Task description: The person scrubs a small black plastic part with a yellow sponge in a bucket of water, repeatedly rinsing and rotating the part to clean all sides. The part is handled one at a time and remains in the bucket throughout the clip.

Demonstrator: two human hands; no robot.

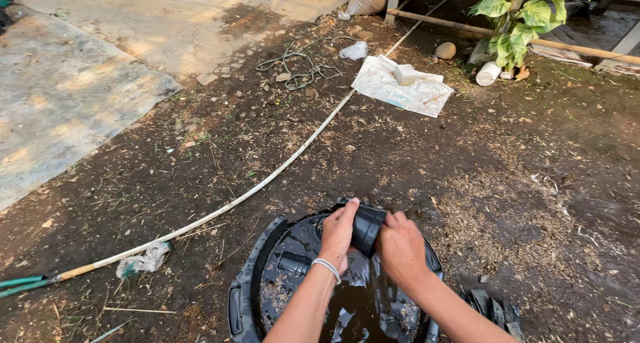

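Fingers of both hands, left [338, 233] and right [400, 248], grip one black pot [367, 228] over one basin [248, 291].

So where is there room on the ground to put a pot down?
Bare dirt lies between the white pole and the black tub, and more right of the tub, before the white sack. The tub is crowded: both hands, left and right, hold a black pot over its dark water.

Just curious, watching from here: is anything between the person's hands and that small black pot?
No. Both the left hand and the right hand already grip the small black pot directly, above the black tub of dark water.
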